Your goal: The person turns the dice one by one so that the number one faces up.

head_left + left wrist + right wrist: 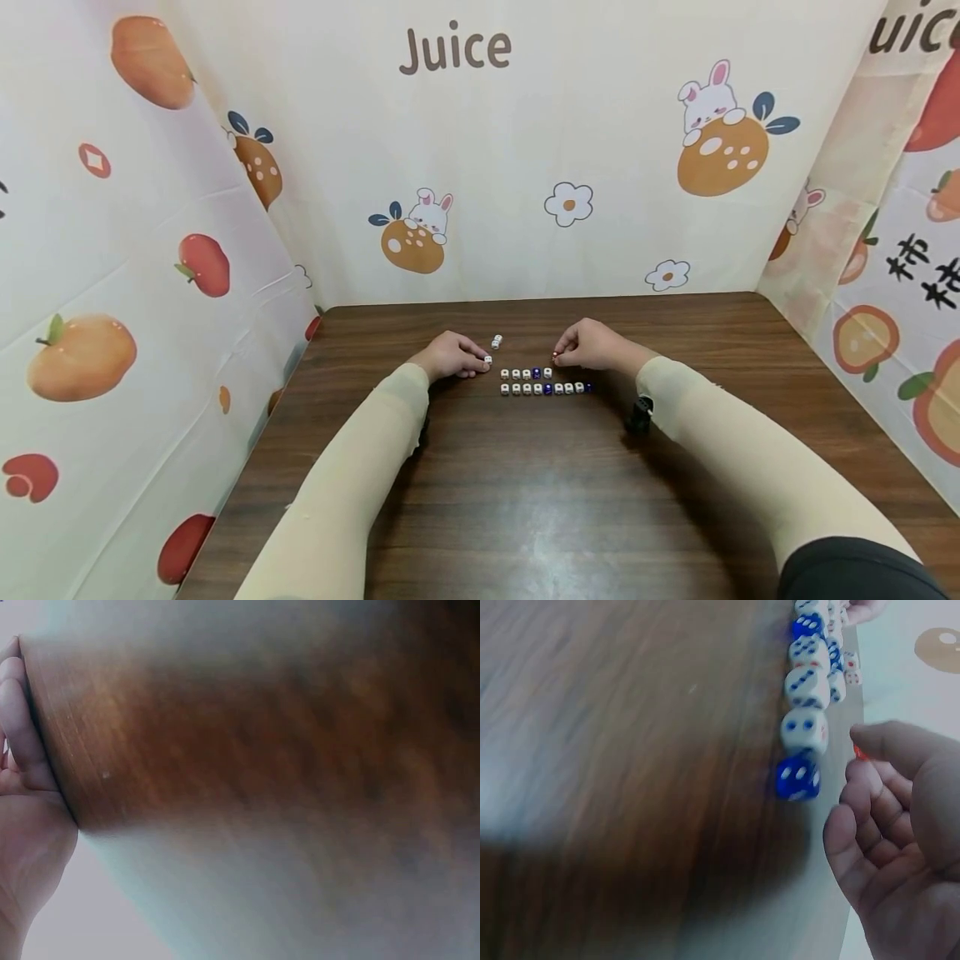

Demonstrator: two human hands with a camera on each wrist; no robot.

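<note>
In the head view my left hand [453, 356] pinches a white die [487, 360] at its fingertips, left of two dice rows. My right hand [588, 344] is at the right end of the back row. In the right wrist view its thumb and forefinger pinch a small red-showing die [859, 752], mostly hidden by the fingers. White dice and one blue die [536, 373] form the back row. The longer front row has white dice and two blue ones, with a blue die [798, 778] at its right end. The left wrist view shows only part of my left hand [26, 802].
Two white dice [497, 342] lie together behind my left fingertips. The brown wooden table [487, 500] runs back to a fruit-printed cloth wall [495, 250], with similar cloth on both sides. Black wrist gear [640, 415] sits below my right wrist.
</note>
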